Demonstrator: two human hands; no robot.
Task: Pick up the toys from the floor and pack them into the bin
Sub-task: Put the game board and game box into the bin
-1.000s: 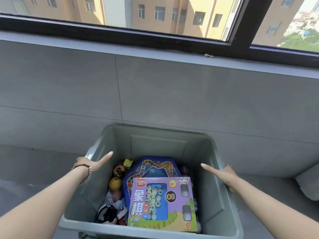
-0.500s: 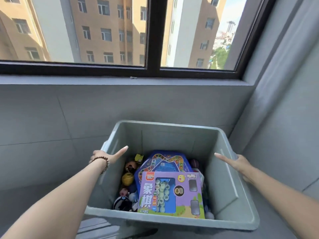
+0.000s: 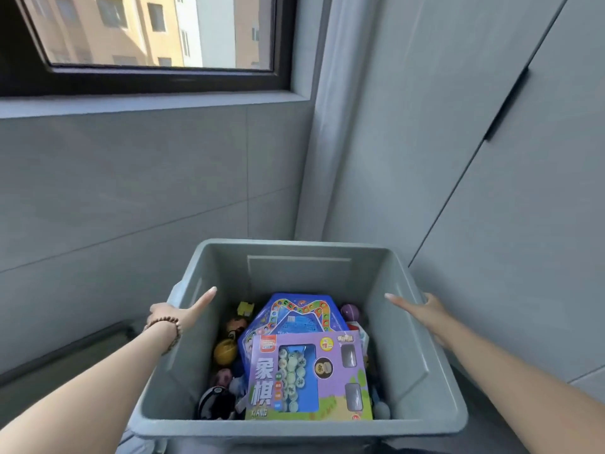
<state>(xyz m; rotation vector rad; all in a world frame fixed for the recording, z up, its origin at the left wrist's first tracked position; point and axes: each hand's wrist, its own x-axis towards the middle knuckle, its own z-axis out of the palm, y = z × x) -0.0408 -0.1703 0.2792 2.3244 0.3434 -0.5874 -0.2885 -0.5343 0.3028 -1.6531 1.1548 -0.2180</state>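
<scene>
I carry a grey plastic bin (image 3: 299,429) in front of me, lifted off the floor. My left hand (image 3: 178,311) grips its left rim, thumb stretched along the inside wall, fingers hidden under the rim. My right hand (image 3: 422,308) grips the right rim the same way. Inside lie a purple chess game box (image 3: 307,375) on top of a blue board game box (image 3: 294,314), with several small balls and figures along the left side, among them a yellow ball (image 3: 225,351) and a black-and-white ball (image 3: 214,403).
A grey tiled wall with a dark-framed window (image 3: 157,77) stands ahead to the left. Grey cabinet doors (image 3: 523,224) with a recessed handle rise on the right. A wall corner (image 3: 314,191) lies straight ahead of the bin.
The view and the bin have swung to the right: the window slid to the left and the cabinet doors came into view. Both hands keep the same hold on the rims.
</scene>
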